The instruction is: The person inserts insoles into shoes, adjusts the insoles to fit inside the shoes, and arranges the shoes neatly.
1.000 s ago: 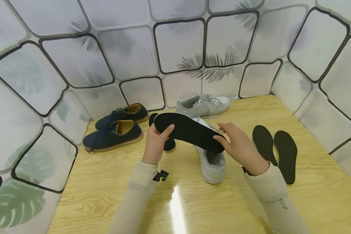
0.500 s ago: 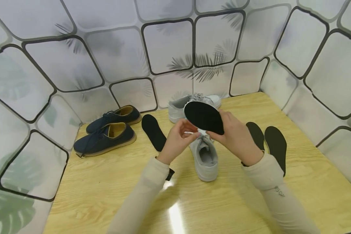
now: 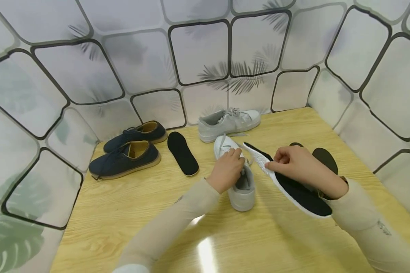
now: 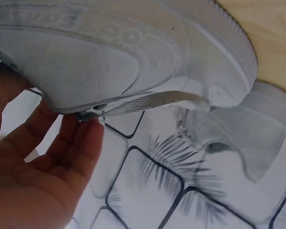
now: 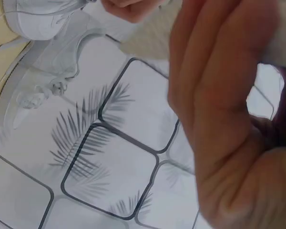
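A white lace-up sneaker (image 3: 242, 199) stands upright mid-table, heel toward me. My left hand (image 3: 226, 170) grips it at the tongue and laces; in the left wrist view, the fingertips of that hand (image 4: 43, 176) are curled at the lace edge of the sneaker (image 4: 76, 67). Right of the shoe, my right hand (image 3: 300, 167) pinches an insole (image 3: 307, 197), black on top with a white underside. That insole is held in the air, tilted, one end pointing toward the sneaker's laces and the other hanging by my wrist.
The other white sneaker (image 3: 212, 131) lies behind, near the patterned wall. Two navy shoes (image 3: 123, 163) with tan linings sit at the back left. Another black insole (image 3: 183, 153) lies beside them. Two dark insoles (image 3: 325, 159) at the right are partly hidden by my right arm.
Both hands held the insole a second ago. The left hand has let go and moved down onto the sneaker; the right hand has swung the insole to the right.
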Demonstrator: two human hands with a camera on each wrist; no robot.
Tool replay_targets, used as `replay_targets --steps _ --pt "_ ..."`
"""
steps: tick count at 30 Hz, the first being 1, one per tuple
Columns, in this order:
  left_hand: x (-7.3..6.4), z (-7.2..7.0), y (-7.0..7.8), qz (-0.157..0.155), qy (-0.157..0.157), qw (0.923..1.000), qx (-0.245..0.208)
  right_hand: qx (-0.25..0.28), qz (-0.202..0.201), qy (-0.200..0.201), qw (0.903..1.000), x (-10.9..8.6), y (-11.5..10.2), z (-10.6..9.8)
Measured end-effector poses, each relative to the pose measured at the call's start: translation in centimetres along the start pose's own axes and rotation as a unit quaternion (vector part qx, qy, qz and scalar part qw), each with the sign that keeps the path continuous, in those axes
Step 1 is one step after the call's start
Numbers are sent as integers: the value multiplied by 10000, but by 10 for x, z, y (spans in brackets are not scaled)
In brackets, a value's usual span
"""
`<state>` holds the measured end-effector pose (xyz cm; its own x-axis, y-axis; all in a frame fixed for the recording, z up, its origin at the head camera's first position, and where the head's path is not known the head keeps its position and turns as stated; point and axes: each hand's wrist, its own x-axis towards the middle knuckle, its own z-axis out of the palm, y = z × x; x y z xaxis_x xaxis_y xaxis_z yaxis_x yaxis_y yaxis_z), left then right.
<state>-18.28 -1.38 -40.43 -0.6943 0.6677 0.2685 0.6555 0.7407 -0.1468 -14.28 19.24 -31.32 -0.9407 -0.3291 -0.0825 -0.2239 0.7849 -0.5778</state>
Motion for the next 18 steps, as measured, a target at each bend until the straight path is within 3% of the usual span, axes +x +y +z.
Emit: replay_targets --steps 3,9,14,18 --pt "2 -1 -7 17 -169 9960 -875 -270 -293 -457 9982 -6 0 -2" --pt "6 -8 -22 65 -257 9746 -2224 -197 -875 -1398 9861 0 -8 3" --pt "10 -8 -31 90 -303 9636 -2654 -268 -883 -1755 9801 19 -21 14" --pt "12 -7 -32 76 -356 9601 -2773 -227 -525 -2127 9754 38 -26 24"
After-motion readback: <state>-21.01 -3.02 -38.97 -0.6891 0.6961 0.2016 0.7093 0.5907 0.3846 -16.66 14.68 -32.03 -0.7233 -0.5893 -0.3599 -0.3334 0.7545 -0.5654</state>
